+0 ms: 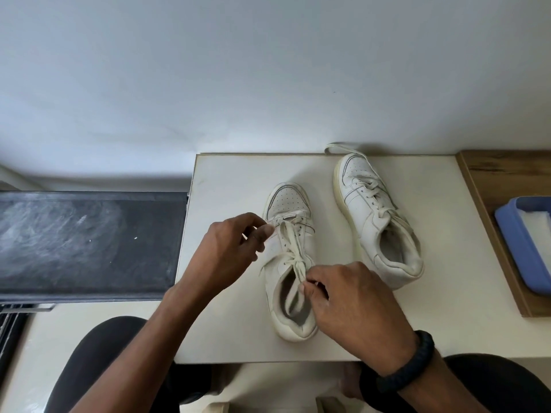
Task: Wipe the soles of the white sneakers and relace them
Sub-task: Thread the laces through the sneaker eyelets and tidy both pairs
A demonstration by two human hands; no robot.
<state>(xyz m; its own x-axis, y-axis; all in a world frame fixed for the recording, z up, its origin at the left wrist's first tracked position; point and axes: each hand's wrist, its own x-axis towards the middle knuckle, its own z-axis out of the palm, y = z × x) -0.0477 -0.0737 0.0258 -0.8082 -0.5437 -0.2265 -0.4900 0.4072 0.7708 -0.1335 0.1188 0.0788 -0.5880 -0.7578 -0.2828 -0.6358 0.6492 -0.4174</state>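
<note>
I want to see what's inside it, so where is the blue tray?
In the head view the blue tray sits at the far right edge, on the wooden board, right of the untouched sneaker.

The near sneaker [275,266] and far sneaker [366,216] are showing smooth, matt leather-like uppers and cloth laces [290,242]. The table [232,180] is looking matt, the wood board [489,180] grainy, the plastic tray [512,234] glossy.

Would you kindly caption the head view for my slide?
Left hand and right hand pinch the lace of the near sneaker; other sneaker stands beside.
</note>
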